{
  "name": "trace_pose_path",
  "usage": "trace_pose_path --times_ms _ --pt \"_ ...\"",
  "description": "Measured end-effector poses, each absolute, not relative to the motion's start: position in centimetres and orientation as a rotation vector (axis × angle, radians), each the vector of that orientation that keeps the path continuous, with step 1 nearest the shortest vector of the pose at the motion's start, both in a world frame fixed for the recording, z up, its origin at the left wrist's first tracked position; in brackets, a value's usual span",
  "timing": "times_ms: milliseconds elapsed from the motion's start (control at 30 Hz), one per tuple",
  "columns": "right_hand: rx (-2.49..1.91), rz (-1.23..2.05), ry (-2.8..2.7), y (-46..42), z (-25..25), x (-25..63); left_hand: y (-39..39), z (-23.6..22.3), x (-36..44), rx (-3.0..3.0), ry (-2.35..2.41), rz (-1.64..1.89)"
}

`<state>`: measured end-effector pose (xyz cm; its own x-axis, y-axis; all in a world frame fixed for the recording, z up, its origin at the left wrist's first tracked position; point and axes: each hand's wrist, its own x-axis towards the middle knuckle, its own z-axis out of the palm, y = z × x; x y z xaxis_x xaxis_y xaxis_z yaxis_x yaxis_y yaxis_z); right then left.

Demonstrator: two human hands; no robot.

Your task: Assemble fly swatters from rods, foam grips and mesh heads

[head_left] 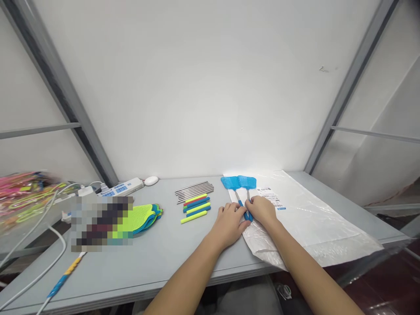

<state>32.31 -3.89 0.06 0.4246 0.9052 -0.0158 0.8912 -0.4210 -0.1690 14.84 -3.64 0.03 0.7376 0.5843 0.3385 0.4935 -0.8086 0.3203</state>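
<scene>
Two blue fly swatters lie side by side on a white plastic mailing bag (pixel 315 214). Their mesh heads point away from me: the left fly swatter (pixel 230 182) and the right fly swatter (pixel 246 182), whose heads touch or overlap. My left hand (pixel 230 223) is closed at the blue handles from the left, thumb near their lower ends. From the other side, my right hand (pixel 261 209) is closed with bent fingers on the handles. The hands nearly meet, and the fingers partly hide the grips, so which handle each one grips is hard to tell.
Metal rods (pixel 194 192) lie left of the swatters, with coloured handle tubes (pixel 197 210) in front. Farther left are green and blue swatter heads (pixel 142 218), beside a blurred patch. A power strip (pixel 126 187), white cable (pixel 59 245) and bagged colourful items (pixel 29 197) occupy the left side.
</scene>
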Motion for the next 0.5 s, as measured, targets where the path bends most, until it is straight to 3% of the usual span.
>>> trace_pose_path --times_ms 500 --pt "-2.442 0.123 -1.600 -4.6 1.0 32.4 -4.1 1.1 13.4 2.849 0.803 0.629"
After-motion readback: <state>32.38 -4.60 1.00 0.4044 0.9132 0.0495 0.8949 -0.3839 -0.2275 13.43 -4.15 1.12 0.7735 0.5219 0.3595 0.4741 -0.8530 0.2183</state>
